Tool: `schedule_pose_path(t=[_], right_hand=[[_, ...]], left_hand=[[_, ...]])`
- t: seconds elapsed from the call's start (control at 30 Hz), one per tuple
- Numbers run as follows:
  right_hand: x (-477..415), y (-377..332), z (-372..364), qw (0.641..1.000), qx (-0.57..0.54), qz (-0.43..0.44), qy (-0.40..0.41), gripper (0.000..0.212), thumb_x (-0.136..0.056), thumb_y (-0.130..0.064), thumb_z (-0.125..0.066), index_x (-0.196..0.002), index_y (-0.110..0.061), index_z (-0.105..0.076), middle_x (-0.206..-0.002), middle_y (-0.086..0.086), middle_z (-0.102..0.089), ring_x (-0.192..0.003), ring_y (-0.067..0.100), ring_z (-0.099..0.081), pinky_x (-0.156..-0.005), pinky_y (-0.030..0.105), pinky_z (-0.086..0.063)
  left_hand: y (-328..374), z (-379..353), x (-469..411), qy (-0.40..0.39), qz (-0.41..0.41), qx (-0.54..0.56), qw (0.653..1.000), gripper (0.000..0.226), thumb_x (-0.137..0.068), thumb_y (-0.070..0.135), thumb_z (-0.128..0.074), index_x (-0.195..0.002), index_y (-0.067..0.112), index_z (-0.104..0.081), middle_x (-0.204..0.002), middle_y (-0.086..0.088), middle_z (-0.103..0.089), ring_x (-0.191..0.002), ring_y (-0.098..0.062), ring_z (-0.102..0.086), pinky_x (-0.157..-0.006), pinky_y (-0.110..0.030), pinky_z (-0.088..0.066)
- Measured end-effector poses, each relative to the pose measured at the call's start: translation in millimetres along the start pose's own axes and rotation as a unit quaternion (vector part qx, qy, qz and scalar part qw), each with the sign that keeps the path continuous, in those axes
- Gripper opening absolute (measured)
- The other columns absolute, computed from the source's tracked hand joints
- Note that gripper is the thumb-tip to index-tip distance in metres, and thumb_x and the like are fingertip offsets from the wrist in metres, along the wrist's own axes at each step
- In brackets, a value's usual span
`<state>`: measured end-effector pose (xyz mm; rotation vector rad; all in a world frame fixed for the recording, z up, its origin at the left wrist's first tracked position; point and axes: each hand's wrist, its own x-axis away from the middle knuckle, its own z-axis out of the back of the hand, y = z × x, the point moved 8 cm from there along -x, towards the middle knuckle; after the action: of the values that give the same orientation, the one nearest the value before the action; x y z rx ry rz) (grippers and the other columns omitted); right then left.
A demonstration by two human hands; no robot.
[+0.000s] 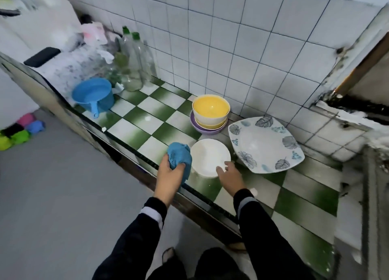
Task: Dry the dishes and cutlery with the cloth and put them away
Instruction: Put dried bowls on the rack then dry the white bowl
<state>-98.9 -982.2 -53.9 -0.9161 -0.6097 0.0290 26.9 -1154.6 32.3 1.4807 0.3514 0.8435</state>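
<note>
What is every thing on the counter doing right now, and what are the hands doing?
blue cloth: bunched up in the left hand.
white bowl: upright, empty.
right hand: open, fingertips touching the white bowl.
yellow bowl: upright, on top of a stack.
leaf plate: face up, empty.
blue scoop: upright.
bottles: standing, green caps on.

Left hand (169,175): palm down, fingers curled round a bunched cloth (179,156).
Right hand (230,175): fingers spread, loosely straight, tips touching the near rim of a bowl (208,155).
Arms: both stretched forward, wrists bare, dark sleeves (147,223) with a pale cuff band.
Spacing: hands near, not touching.
</note>
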Motion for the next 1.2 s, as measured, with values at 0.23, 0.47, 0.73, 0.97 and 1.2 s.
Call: schedule_pose_path(t=[0.23,0.47,0.73,0.97,1.2], right_hand=[[-28,17,-6,0.989,-0.067,-0.109,0.069,0.059,-0.099,-0.027,-0.056,-0.145,0.002,-0.034,-0.145,0.02,-0.046,-0.131,0.035,-0.047,-0.095,0.031,-0.04],[-56,59,-35,0.946,-0.172,-0.274,0.007,0.064,-0.098,-0.04,-0.055,-0.147,-0.005,-0.031,-0.139,0.017,-0.051,-0.111,0.034,-0.06,-0.076,0.042,-0.058],[-67,48,-51,0.902,-0.327,-0.28,0.032,0.048,-0.096,0.006,-0.048,-0.142,-0.008,-0.04,-0.141,0.019,-0.048,-0.123,0.044,-0.052,-0.081,0.051,-0.056],[-63,7,-26,0.899,-0.386,-0.199,0.053,0.058,-0.092,0.011,-0.037,-0.144,-0.014,-0.032,-0.13,0.012,-0.046,-0.103,0.035,-0.052,-0.064,0.044,-0.055],[-49,-14,12,0.845,-0.501,-0.123,0.141,0.035,-0.088,0.004,-0.05,-0.118,-0.006,-0.036,-0.124,0.019,-0.043,-0.088,0.034,-0.057,-0.066,0.043,-0.057]], left_hand=[[6,4,-48,-0.041,0.012,-0.021,0.999,0.038,-0.093,0.006,-0.056,-0.124,0.026,-0.047,-0.104,0.005,-0.06,-0.085,-0.007,-0.059,-0.059,-0.021,-0.054],[13,-20,-90,-0.072,0.024,-0.008,0.997,0.034,-0.094,0.003,-0.056,-0.119,0.025,-0.048,-0.1,0.003,-0.06,-0.081,-0.012,-0.058,-0.06,-0.026,-0.048],[15,-36,-126,-0.107,0.013,-0.016,0.994,0.035,-0.092,-0.001,-0.056,-0.123,0.015,-0.054,-0.11,-0.005,-0.063,-0.093,-0.016,-0.061,-0.068,-0.025,-0.05],[44,-35,-146,-0.132,-0.01,0.005,0.991,0.038,-0.092,-0.001,-0.055,-0.126,0.015,-0.051,-0.108,-0.003,-0.061,-0.094,-0.018,-0.06,-0.073,-0.03,-0.051],[74,-45,-150,-0.202,-0.045,0.029,0.978,0.038,-0.092,-0.001,-0.056,-0.123,0.02,-0.053,-0.104,0.004,-0.065,-0.092,-0.011,-0.063,-0.072,-0.025,-0.051]])
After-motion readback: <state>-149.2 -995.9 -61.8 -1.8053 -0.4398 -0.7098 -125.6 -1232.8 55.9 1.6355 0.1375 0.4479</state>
